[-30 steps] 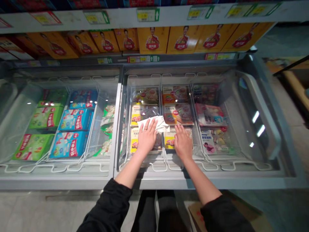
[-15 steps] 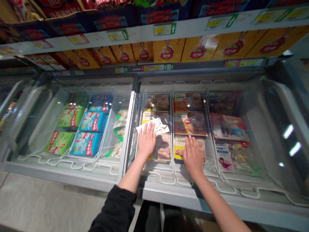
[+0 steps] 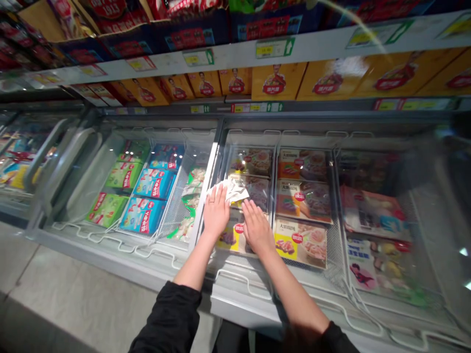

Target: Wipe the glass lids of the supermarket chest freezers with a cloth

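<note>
My left hand (image 3: pixel 215 212) lies flat, fingers together, pressing a crumpled white cloth (image 3: pixel 232 190) against the glass lid (image 3: pixel 368 162) of a chest freezer, near the lid's left edge. My right hand (image 3: pixel 256 228) rests flat on the same glass just to the right, fingers stretched out, its fingertips close to the cloth. Under both hands, through the glass, lie yellow and pink frozen food packs (image 3: pixel 300 242) in wire baskets.
A neighbouring freezer section on the left holds green boxes (image 3: pixel 106 208) and blue boxes (image 3: pixel 143 214). A shelf above carries orange cartons (image 3: pixel 274 81) with price tags. The grey freezer rim (image 3: pixel 235 294) runs in front of me; tiled floor lies lower left.
Both hands and the cloth have slid left across the glass; my right hand moved from the middle basket to right beside the left hand. The view has swung leftwards.
</note>
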Motion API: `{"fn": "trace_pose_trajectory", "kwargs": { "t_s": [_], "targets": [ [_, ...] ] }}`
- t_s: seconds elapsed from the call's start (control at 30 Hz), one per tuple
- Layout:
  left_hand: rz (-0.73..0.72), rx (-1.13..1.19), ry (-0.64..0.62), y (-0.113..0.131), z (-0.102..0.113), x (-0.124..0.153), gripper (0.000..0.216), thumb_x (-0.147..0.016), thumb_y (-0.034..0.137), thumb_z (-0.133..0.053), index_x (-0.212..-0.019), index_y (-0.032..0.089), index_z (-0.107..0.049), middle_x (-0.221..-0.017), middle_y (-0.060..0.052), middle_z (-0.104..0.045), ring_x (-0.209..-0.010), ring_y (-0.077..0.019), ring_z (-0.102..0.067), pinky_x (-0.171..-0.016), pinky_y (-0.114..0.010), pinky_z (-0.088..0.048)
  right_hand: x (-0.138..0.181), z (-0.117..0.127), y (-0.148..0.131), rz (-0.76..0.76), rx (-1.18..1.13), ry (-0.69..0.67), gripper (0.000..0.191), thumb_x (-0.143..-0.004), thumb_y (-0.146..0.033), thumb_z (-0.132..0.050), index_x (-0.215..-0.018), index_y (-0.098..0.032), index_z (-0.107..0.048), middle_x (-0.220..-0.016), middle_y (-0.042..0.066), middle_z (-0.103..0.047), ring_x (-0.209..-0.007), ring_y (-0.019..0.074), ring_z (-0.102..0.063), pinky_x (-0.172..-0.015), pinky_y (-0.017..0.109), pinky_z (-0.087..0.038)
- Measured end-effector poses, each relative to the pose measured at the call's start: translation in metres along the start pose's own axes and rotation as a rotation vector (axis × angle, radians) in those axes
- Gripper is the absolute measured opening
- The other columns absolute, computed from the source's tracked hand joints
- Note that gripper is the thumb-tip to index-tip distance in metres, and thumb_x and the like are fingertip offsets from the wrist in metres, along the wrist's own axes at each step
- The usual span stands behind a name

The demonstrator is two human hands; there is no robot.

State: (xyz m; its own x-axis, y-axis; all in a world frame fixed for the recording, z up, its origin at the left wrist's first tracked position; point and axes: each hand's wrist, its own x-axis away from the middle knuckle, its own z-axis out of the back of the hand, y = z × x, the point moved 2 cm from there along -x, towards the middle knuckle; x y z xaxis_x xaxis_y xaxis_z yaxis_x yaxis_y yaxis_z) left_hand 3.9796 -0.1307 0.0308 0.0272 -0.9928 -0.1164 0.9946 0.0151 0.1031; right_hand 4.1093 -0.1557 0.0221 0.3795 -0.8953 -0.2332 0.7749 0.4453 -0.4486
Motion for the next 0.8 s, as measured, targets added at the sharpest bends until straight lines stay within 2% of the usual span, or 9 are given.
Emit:
{"fn": "trace_pose_trajectory", "kwargs": {
  "t_s": [0.07, 0.13, 0.2, 0.3, 0.4, 0.5, 0.63, 0.7, 0.8],
  "targets": [
    [0.034, -0.017, -0.013, 0.004, -0.001, 0.017, 0.045, -0.084, 0.027, -0.025, -0.128, 0.023, -0.018, -0.133, 0.004, -0.014, -0.122, -0.0154, -0.004, -0.101, -0.036, -0.013, 0.001, 0.0, 0.001, -0.03, 0.01, -0.005, 0.053, -0.074, -0.009, -0.032, -0.126, -0.015, -0.025, -0.13, 0.005, -0.026, -0.12, 0.0187, -0.017, -0.098, 0.041, -0.025],
    [0.012, -0.028, -0.021, 0.011, -0.002, 0.021, 0.045, -0.084, 0.028, -0.025, -0.128, 0.023, -0.019, -0.133, 0.005, -0.013, -0.123, -0.0146, -0.004, -0.101, -0.035, -0.013, 0.001, -0.001, 0.002, -0.042, 0.021, -0.014, 0.053, -0.074, -0.008, -0.032, -0.126, -0.013, -0.025, -0.131, 0.006, -0.023, -0.121, 0.0188, -0.015, -0.099, 0.04, -0.023],
    [-0.065, -0.027, -0.018, 0.014, -0.003, 0.005, 0.044, -0.084, 0.027, -0.025, -0.128, 0.023, -0.02, -0.133, 0.006, -0.013, -0.123, -0.0134, -0.004, -0.101, -0.034, -0.013, -0.001, -0.002, 0.002, -0.027, 0.032, -0.028, 0.054, -0.074, -0.007, -0.033, -0.127, -0.013, -0.022, -0.132, 0.006, -0.021, -0.121, 0.0186, -0.014, -0.1, 0.039, -0.021],
    [-0.176, -0.007, -0.009, 0.007, -0.002, -0.035, 0.042, -0.085, 0.026, -0.025, -0.127, 0.021, -0.021, -0.133, 0.005, -0.014, -0.122, -0.0122, -0.006, -0.1, -0.034, -0.011, -0.002, -0.004, 0.002, -0.019, 0.057, -0.043, 0.054, -0.075, -0.007, -0.032, -0.127, -0.011, -0.019, -0.133, 0.007, -0.019, -0.122, 0.0186, -0.012, -0.101, 0.039, -0.019],
    [-0.148, 0.012, -0.021, -0.008, -0.004, -0.053, 0.043, -0.086, 0.023, -0.024, -0.127, 0.014, -0.015, -0.134, 0.001, -0.012, -0.122, -0.0125, -0.004, -0.099, -0.035, -0.008, -0.001, -0.006, 0.003, -0.014, 0.07, -0.064, 0.052, -0.076, -0.009, -0.031, -0.127, -0.011, -0.02, -0.133, 0.006, -0.017, -0.122, 0.0184, -0.01, -0.101, 0.039, -0.018],
    [-0.086, 0.03, -0.039, -0.012, -0.005, -0.023, 0.045, -0.086, 0.023, -0.024, -0.128, 0.013, -0.012, -0.134, 0.0, -0.008, -0.122, -0.0136, -0.003, -0.099, -0.036, -0.005, 0.0, -0.006, 0.002, -0.02, 0.065, -0.075, 0.051, -0.078, -0.011, -0.029, -0.127, -0.013, -0.018, -0.134, 0.003, -0.015, -0.122, 0.0171, -0.009, -0.101, 0.038, -0.018],
    [-0.05, 0.049, -0.121, -0.004, -0.001, 0.058, 0.045, -0.085, 0.024, -0.025, -0.128, 0.018, -0.015, -0.134, 0.002, -0.008, -0.123, -0.0153, -0.002, -0.1, -0.037, -0.006, 0.002, -0.009, 0.002, -0.021, 0.065, -0.073, 0.051, -0.077, -0.01, -0.027, -0.127, -0.011, -0.018, -0.134, 0.004, -0.014, -0.122, 0.0175, -0.008, -0.101, 0.04, -0.017],
    [-0.058, 0.05, -0.175, -0.006, 0.001, 0.087, 0.044, -0.085, 0.025, -0.026, -0.128, 0.021, -0.017, -0.134, 0.004, -0.008, -0.123, -0.0152, -0.003, -0.1, -0.036, -0.006, 0.003, -0.01, 0.002, -0.012, 0.068, -0.067, 0.052, -0.075, -0.01, -0.028, -0.127, -0.009, -0.02, -0.134, 0.005, -0.015, -0.122, 0.018, -0.008, -0.101, 0.04, -0.017],
    [-0.077, 0.047, -0.189, -0.016, 0.0, 0.094, 0.044, -0.085, 0.025, -0.028, -0.128, 0.02, -0.018, -0.134, 0.003, -0.008, -0.123, -0.0152, -0.003, -0.101, -0.035, -0.006, 0.006, -0.012, 0.002, 0.015, 0.077, -0.054, 0.053, -0.075, -0.01, -0.029, -0.127, -0.01, -0.021, -0.134, 0.004, -0.016, -0.122, 0.0174, -0.008, -0.101, 0.04, -0.017]
  ]
}}
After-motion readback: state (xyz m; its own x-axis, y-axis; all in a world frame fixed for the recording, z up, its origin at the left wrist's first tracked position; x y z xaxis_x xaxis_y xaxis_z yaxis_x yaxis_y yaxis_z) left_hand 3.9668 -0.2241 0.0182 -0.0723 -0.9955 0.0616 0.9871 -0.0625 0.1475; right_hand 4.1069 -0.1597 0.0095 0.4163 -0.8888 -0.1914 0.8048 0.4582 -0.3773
